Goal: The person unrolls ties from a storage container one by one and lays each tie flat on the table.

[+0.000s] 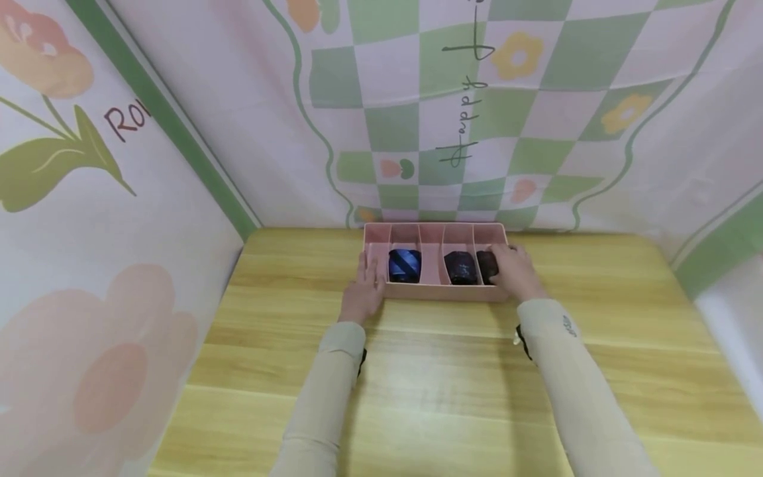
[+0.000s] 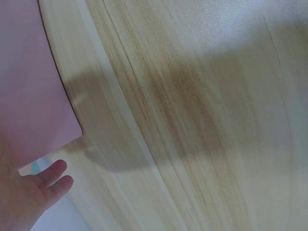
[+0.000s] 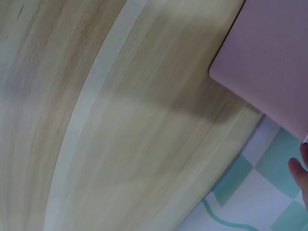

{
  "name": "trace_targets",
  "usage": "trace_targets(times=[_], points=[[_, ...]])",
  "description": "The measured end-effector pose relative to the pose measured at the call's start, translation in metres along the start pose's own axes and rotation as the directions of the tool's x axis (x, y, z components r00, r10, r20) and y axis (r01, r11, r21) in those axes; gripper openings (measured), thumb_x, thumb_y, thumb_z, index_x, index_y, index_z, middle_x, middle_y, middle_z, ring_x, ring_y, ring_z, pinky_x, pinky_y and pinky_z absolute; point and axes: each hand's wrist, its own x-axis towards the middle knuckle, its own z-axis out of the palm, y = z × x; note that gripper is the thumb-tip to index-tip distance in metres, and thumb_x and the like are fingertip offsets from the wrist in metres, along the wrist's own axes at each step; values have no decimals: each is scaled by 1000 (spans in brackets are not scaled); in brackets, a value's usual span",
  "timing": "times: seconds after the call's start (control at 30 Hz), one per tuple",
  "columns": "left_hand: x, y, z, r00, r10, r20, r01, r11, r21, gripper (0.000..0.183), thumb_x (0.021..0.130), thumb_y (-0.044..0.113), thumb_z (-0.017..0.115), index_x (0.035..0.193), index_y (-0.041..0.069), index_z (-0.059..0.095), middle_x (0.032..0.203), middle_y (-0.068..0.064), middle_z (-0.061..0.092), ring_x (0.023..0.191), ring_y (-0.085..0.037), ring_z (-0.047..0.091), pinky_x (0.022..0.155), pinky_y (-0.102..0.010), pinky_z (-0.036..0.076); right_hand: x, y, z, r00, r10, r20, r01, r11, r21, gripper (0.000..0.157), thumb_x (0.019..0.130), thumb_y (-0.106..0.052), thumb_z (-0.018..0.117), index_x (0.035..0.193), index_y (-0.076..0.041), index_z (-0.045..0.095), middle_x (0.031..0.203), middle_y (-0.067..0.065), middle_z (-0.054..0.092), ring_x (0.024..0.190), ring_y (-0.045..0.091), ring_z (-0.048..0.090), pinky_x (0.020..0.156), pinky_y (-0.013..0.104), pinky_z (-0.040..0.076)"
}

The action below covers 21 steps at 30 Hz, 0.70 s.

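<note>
Resting at the far edge of a tabletop (image 1: 429,384): 1 pink divided box (image 1: 435,292), 5 compts. in a row, long axis L to R, parallel to the back wall (image 1: 390,126).

Contents, counted from L: compt. 2, 1 blue striped roll (image 1: 405,265), tie-like; compt. 4, 1 dark patterned roll (image 1: 461,267); compt. 5, 1 dark end roll (image 1: 485,265), partly hidden.

R hand (image 1: 517,273): at box's R end, fingers over the end wall into compt. 5. End roll lies immediately L of the fingertips — pinched or merely touched, can't tell. This hand is much the nearer; the other is a full box-length off.

L hand (image 1: 361,299): front L corner of box, fingers fairly straight & a little apart, reaching along the L end; nothing in its grasp. L wrist view agrees: 2 digits extended beside the box.

Surface: pale wood-grain, flat. Room: printed walls, close in — green/white check w/ "Happy" lettering at back, lg. pink flower on L panel (image 1: 119,265).
</note>
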Motion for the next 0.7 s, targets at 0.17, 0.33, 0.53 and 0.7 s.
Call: trace_targets(times=[0.17,0.33,0.53,0.7], points=[[0,0,0,1000,6,-11,-6,1000,7,56,103,41,16,154,21,8,162,-5,-6,117,-46,53,91,-50,51,-1,7,2,999,2,-35,2,994,106,52,66,1,75,112,9,51,117,32,56,112,54,45,104,64,31],[1,0,1,1000,3,-17,-2,1000,11,55,103,42,16,154,21,10,162,-5,-5,116,-46,53,92,-50,50,-2,11,2,997,-7,-79,22,980,197,54,65,4,73,113,12,50,113,34,55,105,51,49,97,62,38],[1,-1,2,1000,6,-26,-6,1000,11,55,102,42,17,154,22,11,162,-5,-4,115,-47,53,94,-51,49,-5,15,-2,996,-18,-83,36,975,219,56,65,4,73,115,14,49,112,35,54,103,48,51,94,60,41],[2,-1,3,1000,8,-26,-8,1000,13,55,102,42,17,154,23,9,162,-5,-3,116,-47,53,95,-51,48,-7,19,-5,995,-47,-93,65,977,205,54,64,-1,74,112,11,51,110,33,56,103,47,52,92,59,41]])
